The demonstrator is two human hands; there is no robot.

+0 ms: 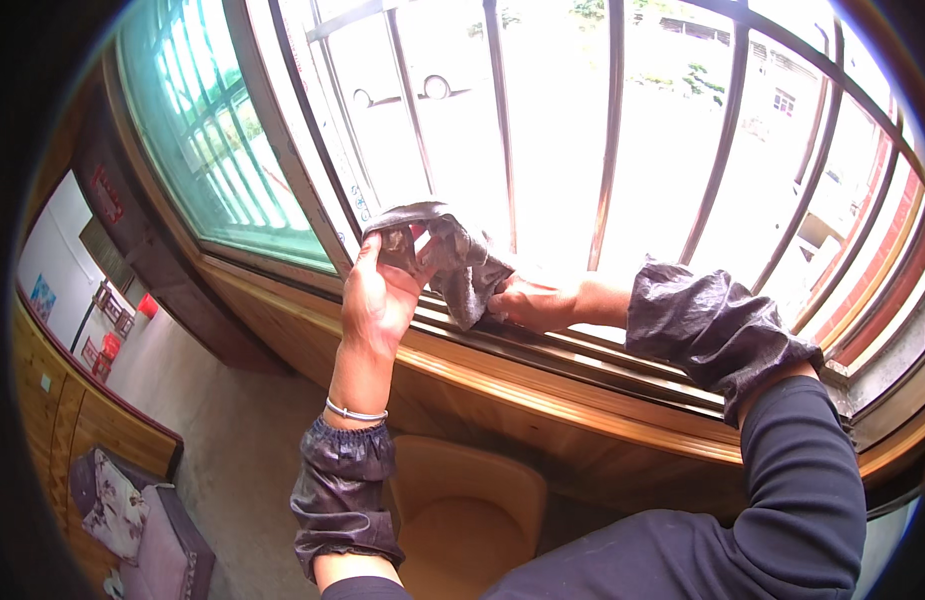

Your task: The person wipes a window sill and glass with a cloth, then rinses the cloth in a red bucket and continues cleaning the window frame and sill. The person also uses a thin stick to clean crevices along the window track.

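Note:
A crumpled grey cloth point(466, 274) hangs between my two hands, just above the window's sliding tracks point(560, 345). My left hand point(380, 296) is raised with its palm towards me and grips the cloth's upper left part between thumb and fingers. Low on the cloth's right side, my right hand point(533, 301) pinches it with curled fingers, close to the tracks. Dark sleeve covers sit on both forearms, and a silver-coloured bangle point(355, 414) circles the left wrist.
Metal window bars point(612, 135) stand beyond the tracks. A sliding glass pane point(222, 142) is at the left, over a wooden sill point(582, 409). Below is a tan chair point(470, 517). A sofa point(158, 540) and a dark door point(169, 277) lie further left.

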